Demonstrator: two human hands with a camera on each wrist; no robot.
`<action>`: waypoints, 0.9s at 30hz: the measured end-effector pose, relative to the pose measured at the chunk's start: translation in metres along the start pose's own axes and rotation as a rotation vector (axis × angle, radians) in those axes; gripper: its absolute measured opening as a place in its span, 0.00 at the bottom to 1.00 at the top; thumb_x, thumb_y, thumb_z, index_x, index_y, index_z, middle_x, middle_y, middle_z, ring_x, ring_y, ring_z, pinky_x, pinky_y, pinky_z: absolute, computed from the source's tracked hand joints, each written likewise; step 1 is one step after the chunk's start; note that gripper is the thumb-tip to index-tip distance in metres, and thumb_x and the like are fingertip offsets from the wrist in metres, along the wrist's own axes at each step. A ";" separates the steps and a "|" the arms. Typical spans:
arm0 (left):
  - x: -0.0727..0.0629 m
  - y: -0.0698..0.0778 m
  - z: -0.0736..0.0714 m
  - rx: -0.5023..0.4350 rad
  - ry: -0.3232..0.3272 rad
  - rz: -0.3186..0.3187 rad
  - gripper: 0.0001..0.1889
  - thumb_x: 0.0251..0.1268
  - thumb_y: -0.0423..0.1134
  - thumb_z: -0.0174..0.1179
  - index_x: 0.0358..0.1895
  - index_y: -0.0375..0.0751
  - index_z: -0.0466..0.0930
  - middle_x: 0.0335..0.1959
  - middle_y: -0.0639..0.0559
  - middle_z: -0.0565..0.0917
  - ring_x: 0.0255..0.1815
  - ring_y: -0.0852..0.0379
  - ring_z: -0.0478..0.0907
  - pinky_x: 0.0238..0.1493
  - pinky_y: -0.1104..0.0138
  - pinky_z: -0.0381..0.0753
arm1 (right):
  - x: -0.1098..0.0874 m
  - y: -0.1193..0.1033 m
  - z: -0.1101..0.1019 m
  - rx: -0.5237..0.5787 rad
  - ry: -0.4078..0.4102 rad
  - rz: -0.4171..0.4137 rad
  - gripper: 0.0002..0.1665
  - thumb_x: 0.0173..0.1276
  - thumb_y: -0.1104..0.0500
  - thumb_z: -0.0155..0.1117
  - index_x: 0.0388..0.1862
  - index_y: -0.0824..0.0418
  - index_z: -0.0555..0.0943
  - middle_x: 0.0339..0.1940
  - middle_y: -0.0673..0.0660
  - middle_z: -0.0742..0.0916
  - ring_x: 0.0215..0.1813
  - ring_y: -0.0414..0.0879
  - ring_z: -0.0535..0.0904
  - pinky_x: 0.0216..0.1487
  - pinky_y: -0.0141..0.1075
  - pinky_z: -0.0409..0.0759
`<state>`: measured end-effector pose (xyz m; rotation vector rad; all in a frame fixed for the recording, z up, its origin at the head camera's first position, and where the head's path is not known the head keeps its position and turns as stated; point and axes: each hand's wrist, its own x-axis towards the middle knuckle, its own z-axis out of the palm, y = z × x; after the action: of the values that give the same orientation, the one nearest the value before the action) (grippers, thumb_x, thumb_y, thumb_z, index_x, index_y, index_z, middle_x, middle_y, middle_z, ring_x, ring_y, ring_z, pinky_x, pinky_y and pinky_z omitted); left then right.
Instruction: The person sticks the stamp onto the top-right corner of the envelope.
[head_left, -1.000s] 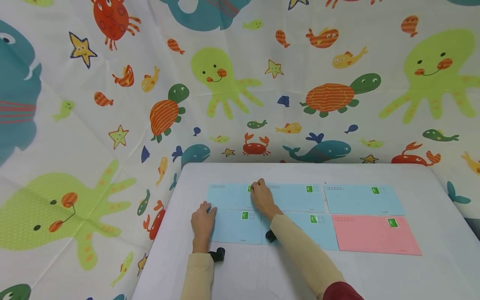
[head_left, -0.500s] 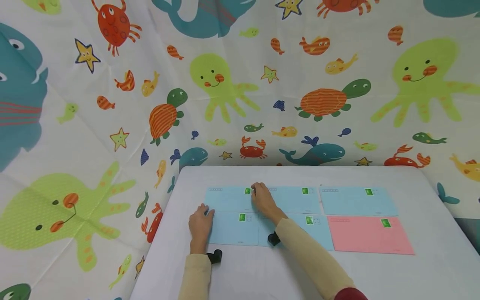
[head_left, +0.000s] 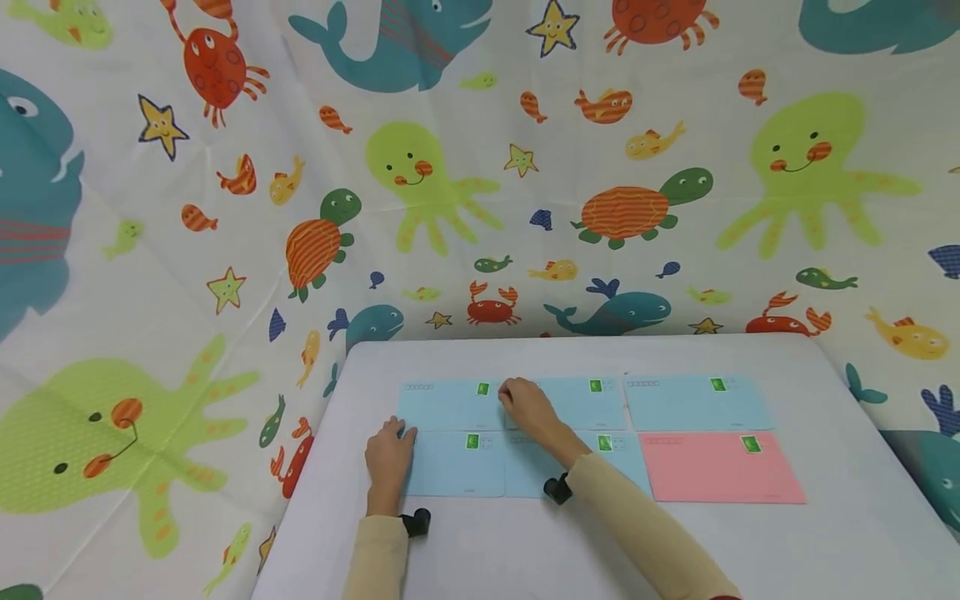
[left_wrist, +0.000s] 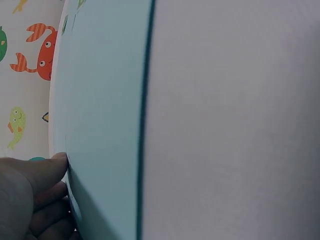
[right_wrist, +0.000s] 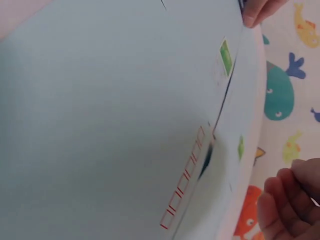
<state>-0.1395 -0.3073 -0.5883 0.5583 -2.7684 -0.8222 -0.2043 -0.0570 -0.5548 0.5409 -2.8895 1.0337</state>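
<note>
Blue envelopes with green stamps lie in two rows on a white table. My left hand [head_left: 388, 458] rests at the left end of the lower-left blue envelope [head_left: 453, 475], fingertips by the seam with the upper-left blue envelope [head_left: 435, 412]. The left wrist view has that thumb [left_wrist: 55, 165] right at the envelope's edge, the other fingers loosely bent beside it. Over the left end of the upper-middle blue envelope [head_left: 581, 408] is my right hand [head_left: 528, 408]. Its fingers [right_wrist: 285, 200] are loosely curled with nothing between them in the right wrist view.
To the right lie another blue envelope [head_left: 697, 408] and, below it, a pink envelope [head_left: 720, 471]. The lower-middle blue envelope [head_left: 525, 467] is partly under my right forearm. Behind the white table [head_left: 480, 550] hangs a sea-animal cloth [head_left: 450, 200].
My right hand has shifted slightly right, off the stamp corner of the upper-left envelope. The left hand stays at its edge. The head view has tilted up and turned slightly right.
</note>
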 end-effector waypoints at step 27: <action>0.027 -0.020 -0.007 -0.036 -0.122 0.039 0.24 0.70 0.41 0.60 0.61 0.25 0.77 0.66 0.29 0.75 0.69 0.30 0.71 0.67 0.42 0.72 | -0.056 0.006 -0.051 -0.055 0.066 -0.035 0.03 0.68 0.62 0.68 0.38 0.61 0.86 0.34 0.51 0.87 0.35 0.39 0.79 0.39 0.34 0.83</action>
<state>-0.1555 -0.3371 -0.5911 0.4613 -2.8579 -0.9248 -0.1586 -0.0038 -0.5268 0.5416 -2.8310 0.9452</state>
